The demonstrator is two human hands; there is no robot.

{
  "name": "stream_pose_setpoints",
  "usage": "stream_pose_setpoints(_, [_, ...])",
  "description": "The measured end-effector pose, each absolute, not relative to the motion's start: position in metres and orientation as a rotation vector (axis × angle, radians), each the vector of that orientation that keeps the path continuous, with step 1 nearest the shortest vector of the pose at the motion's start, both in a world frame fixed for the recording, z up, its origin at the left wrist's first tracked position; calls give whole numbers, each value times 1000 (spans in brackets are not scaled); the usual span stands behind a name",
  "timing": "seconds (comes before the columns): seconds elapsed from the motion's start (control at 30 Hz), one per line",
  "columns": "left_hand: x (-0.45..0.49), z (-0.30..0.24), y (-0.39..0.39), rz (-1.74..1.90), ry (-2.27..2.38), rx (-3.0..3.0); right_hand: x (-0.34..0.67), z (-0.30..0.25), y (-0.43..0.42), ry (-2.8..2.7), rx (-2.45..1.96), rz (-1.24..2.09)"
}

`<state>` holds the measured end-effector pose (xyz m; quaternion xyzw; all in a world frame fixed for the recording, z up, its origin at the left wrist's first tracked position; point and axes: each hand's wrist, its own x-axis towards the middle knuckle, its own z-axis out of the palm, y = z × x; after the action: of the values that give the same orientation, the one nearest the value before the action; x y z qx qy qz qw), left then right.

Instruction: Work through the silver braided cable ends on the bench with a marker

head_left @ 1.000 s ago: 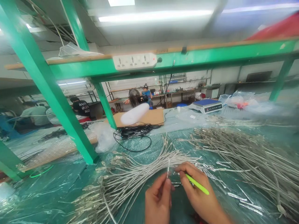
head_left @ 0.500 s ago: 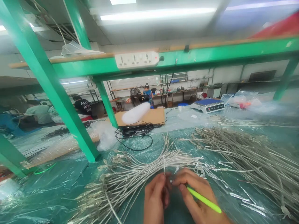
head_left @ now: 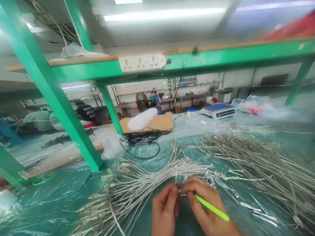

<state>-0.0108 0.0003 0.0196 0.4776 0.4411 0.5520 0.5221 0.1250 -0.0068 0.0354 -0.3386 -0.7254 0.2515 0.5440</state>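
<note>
My left hand [head_left: 166,205] is closed, pinching a thin silvery cable [head_left: 176,172] whose tip points up above the fingers. Close against it, my right hand [head_left: 205,203] grips a slim neon yellow-green tool [head_left: 213,208]; its working end is hidden by the fingers. A small shiny bit shows between the two hands, too small to name. Just behind them lies a fanned bundle of grey cables [head_left: 147,178] with connectors at the left ends. Foil strips [head_left: 264,216] are scattered right of my right hand.
A larger heap of grey cables [head_left: 256,164] fills the right side. A coiled black cable [head_left: 142,137], a scale [head_left: 218,111] and a green post [head_left: 73,124] stand beyond. A power strip [head_left: 142,63] sits on the green beam. Other people are in the background.
My hands have come together: the left fingers, with the cable, shifted slightly right, and the right fingertips now meet them. The view has shifted a little.
</note>
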Motion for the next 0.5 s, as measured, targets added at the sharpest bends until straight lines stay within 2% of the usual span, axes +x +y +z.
stream_pose_setpoints(0.5, [-11,18,0,1300,1048,1113,125,35,-6,-1715,-771,580])
